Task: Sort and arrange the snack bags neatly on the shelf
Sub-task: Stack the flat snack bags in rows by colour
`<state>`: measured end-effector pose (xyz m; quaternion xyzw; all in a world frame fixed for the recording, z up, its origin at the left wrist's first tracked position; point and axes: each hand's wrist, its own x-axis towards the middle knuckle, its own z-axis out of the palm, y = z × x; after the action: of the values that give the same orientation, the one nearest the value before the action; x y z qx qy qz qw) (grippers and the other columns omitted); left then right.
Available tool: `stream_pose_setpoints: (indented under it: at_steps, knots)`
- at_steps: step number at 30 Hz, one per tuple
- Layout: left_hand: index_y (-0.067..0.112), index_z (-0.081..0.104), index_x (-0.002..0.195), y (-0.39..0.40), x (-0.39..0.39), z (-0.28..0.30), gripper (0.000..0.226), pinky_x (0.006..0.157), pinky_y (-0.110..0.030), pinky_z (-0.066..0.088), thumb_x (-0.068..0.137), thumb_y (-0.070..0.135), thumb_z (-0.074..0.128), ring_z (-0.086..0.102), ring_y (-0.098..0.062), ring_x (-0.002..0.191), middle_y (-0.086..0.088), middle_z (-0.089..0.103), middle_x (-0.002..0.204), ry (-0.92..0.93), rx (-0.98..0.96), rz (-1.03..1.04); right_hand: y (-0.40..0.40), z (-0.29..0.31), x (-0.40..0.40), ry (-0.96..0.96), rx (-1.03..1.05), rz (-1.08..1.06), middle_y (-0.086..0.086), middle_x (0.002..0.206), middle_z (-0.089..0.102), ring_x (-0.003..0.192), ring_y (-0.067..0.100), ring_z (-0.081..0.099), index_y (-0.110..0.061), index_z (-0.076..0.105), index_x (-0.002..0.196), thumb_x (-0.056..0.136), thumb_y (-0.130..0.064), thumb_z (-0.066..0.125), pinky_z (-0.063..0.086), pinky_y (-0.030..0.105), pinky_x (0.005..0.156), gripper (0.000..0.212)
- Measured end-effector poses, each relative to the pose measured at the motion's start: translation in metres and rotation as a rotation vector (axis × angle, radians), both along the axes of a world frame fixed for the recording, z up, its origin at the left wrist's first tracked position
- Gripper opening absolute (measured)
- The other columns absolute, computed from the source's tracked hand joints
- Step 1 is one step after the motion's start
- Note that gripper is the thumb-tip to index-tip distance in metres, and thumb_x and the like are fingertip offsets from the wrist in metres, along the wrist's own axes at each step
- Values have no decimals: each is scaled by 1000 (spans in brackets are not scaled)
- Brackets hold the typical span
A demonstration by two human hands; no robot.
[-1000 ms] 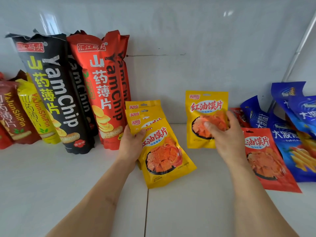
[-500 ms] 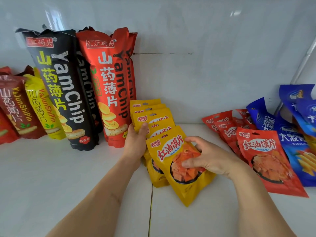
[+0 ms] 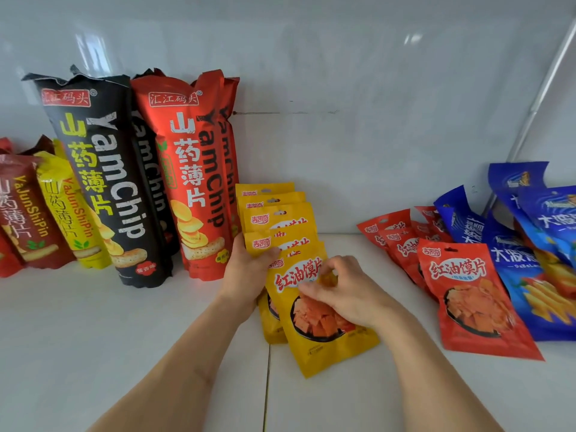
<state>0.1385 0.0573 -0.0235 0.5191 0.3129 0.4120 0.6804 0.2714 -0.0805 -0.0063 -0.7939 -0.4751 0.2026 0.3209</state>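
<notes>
The front yellow bag (image 3: 324, 310), held up near the wall a second ago, now lies at the front of the overlapping row of yellow bags (image 3: 274, 219) on the white shelf (image 3: 124, 338), just right of the red YamChip bag (image 3: 193, 169). The right hand (image 3: 346, 291) rests on its face with fingers curled, pinching it near the top. The left hand (image 3: 246, 272) still grips the row's left edge, thumb across a bag. The red bags (image 3: 467, 291), partly hidden before, now show fully at right.
</notes>
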Motion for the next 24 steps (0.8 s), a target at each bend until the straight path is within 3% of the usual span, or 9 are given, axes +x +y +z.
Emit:
stream_pose_setpoints:
  at_steps: [3, 6, 10, 16, 21, 24]
  knots:
    - [21, 55, 131, 1, -3, 11, 48, 84, -56, 60, 90, 8, 74, 75, -31, 98, -6, 75, 116, -35, -2, -41, 11, 0, -12, 150, 201, -93, -5, 130, 52, 111, 13, 58, -26, 38, 133, 83, -56, 67, 44, 25, 88, 65]
    - [16, 59, 130, 9, -11, 27, 40, 80, -51, 62, 93, 7, 69, 75, -34, 98, -11, 75, 114, -26, -34, -131, 19, 1, -24, 313, 240, -111, -6, 128, 59, 118, 18, 59, -24, 27, 146, 88, -49, 65, 46, 30, 97, 74]
    - [9, 66, 123, 15, -21, 29, 27, 71, -44, 62, 96, 8, 65, 76, -35, 92, -14, 77, 107, 82, -141, -190, 29, -2, -43, 221, 186, -210, -3, 125, 63, 114, 22, 61, -21, 43, 131, 89, -53, 62, 46, 30, 87, 56]
    - [12, 68, 118, 21, -23, 16, 23, 67, -39, 61, 95, 14, 68, 77, -30, 83, -11, 79, 100, 180, -141, -178, 36, -11, -58, 92, 123, -343, -1, 122, 64, 110, 25, 64, -20, 43, 124, 91, -53, 59, 48, 33, 82, 50]
    - [18, 72, 107, 21, -24, 13, 15, 81, -46, 61, 93, 24, 72, 77, -30, 87, -8, 79, 96, 195, -186, -112, 43, -17, -62, 56, 143, -405, 2, 121, 64, 110, 28, 62, -20, 43, 123, 89, -53, 62, 49, 37, 85, 51]
    - [20, 73, 108, 23, -25, 7, 13, 86, -48, 60, 96, 19, 68, 76, -28, 90, -6, 79, 101, 257, -89, -90, 46, -18, -61, 45, 154, -406, 1, 120, 65, 109, 28, 63, -20, 44, 122, 88, -53, 63, 50, 38, 86, 51]
